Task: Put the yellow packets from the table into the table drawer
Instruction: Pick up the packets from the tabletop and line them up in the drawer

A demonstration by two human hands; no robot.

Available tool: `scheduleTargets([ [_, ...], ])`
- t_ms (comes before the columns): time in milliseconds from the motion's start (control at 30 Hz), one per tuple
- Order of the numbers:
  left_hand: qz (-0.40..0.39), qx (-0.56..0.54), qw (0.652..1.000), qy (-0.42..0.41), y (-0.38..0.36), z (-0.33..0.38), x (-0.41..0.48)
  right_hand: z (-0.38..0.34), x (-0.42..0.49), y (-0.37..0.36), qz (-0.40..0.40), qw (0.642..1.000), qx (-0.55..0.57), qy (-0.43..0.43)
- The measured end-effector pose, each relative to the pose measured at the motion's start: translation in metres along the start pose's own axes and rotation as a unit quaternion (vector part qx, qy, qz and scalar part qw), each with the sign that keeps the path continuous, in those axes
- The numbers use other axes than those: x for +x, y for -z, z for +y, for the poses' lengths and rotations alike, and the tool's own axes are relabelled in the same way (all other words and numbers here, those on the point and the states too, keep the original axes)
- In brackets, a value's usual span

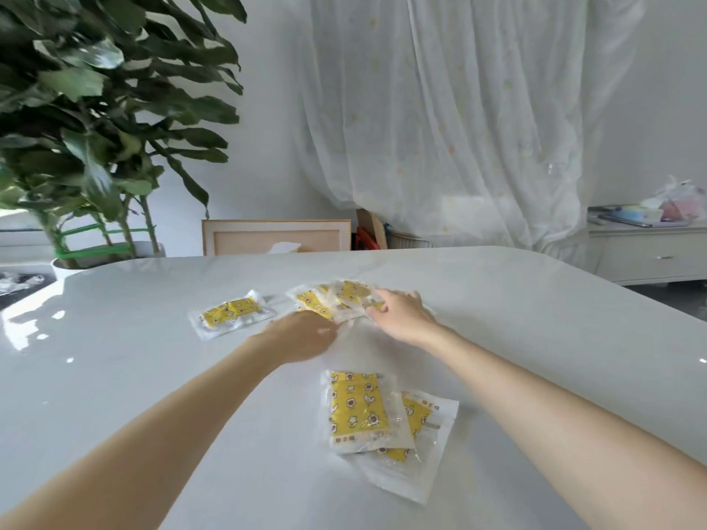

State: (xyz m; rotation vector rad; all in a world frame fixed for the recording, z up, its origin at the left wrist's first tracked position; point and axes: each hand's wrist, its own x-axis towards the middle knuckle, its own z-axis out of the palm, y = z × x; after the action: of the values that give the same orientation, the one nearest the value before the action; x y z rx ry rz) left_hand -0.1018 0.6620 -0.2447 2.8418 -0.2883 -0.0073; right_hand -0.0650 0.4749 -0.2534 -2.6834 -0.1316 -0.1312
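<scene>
Several yellow packets in clear wrappers lie on the glossy white table (153, 376). One packet (231, 312) rests alone at the far left. Two overlapping packets (359, 409) lie close to me, right of centre. A far bunch of packets (336, 300) sits in the middle, with both hands on it. My right hand (399, 313) pinches the bunch's right edge and lifts it slightly. My left hand (306, 334) is blurred, knuckles up, touching the bunch's near left corner; its grip is hidden. No drawer is in view.
A large leafy potted plant (95, 128) stands past the table's far left corner. A wooden chair back (275, 236) rises behind the far edge. Sheer white curtains hang beyond. A white sideboard (650, 254) with bags on it stands at the right.
</scene>
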Motion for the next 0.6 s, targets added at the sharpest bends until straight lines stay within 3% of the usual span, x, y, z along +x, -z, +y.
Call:
scheduleTargets([
  [67,0.113,-0.021,0.993,0.029,0.013,-0.014,-0.011,-0.022,-0.005,0.005,0.039,0.999,-0.028,0.011],
  [133,0.16,-0.033,0.984,0.07,0.023,-0.034,-0.015,-0.042,-0.004,0.005,0.032,0.999,-0.014,0.02],
  [300,0.116,-0.025,0.981,0.156,0.031,-0.084,-0.015,-0.063,0.017,-0.013,-0.081,0.994,-0.07,-0.024],
  [400,0.086,-0.019,0.977,0.194,0.022,-0.101,-0.01,-0.06,0.024,-0.026,-0.105,0.991,-0.07,-0.045],
  [600,0.102,0.035,0.979,0.171,0.001,-0.104,-0.011,-0.063,0.017,-0.026,-0.117,0.992,-0.042,-0.027],
])
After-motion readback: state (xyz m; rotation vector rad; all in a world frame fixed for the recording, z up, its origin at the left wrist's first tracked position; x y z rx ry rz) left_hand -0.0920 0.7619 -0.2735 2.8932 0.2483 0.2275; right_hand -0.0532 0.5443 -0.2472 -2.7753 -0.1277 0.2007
